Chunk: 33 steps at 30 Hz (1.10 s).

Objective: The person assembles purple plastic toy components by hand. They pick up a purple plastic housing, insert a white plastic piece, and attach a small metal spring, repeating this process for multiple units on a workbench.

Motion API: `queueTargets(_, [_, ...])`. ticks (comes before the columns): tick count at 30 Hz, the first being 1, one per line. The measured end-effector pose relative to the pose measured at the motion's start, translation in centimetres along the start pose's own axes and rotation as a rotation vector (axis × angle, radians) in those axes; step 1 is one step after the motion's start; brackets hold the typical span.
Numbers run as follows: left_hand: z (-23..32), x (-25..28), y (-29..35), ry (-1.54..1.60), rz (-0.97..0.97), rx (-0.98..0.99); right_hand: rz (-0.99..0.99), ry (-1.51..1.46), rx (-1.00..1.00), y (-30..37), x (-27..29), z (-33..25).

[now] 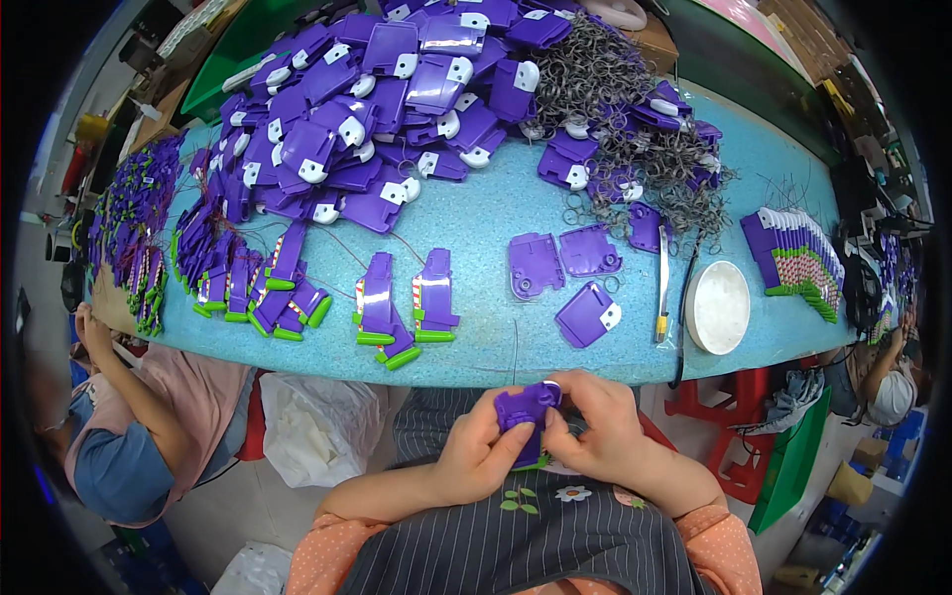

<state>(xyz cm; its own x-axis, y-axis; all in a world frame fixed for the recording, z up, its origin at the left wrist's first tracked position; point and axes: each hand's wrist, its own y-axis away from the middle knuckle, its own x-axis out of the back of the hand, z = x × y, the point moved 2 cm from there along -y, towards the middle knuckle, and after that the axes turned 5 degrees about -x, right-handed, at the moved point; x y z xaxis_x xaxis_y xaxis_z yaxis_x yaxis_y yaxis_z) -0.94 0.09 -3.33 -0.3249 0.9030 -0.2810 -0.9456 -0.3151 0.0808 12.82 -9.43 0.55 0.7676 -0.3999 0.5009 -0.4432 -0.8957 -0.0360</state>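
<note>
Just off the near edge of the blue tabletop (456,208), low over the striped apron (456,545), is where I've got the purple casing (522,405). Both hands are on it: the left hand (471,448) pinches it from the left side, thumb on the face, and the right hand (607,421) has its fingers (575,389) gripping the upper right corner. So it lies right between the two sets of fingers, touching both, neither hand nearer. From my seat its long axis looks to run roughly away from the body (hard to swear to, fingers cover a lot and the fisheye bends everything). A green bit (540,460) peeks out at the lower end. Ahead on the tabletop, slightly right, lie two purple shells (535,266) and a white-cornered purple piece (583,315), clear of the fingers.
</note>
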Motion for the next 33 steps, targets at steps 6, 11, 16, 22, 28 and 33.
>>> queueTargets(6, [2.6, 0.6, 0.1, 0.407, -0.009, 0.218, 0.222, 0.507, 0.094, -2.7, 6.7, 2.3])
queueTargets(11, [2.5, -0.5, -0.1, 0.461, 0.012, 0.213, 0.191, 0.797, 0.067, -4.9, 6.5, 4.6])
queueTargets(16, [2.3, -1.2, -0.2, 0.458, 0.006, 0.271, 0.107, 0.897, 0.089, -4.5, 6.3, 5.7])
queueTargets(22, [2.3, -2.0, -0.5, 0.451, 0.049, 0.222, 0.111, 0.544, 0.042, -1.2, 7.1, 1.3])
queueTargets(28, [2.0, -2.9, -2.7, 0.280, -0.054, -0.069, -0.178, -0.309, -0.202, 2.2, 4.8, 0.3])
queueTargets(33, [1.6, -3.6, -3.7, 0.339, -0.032, 0.020, 0.115, -0.773, -0.417, 4.8, 3.7, 1.9])
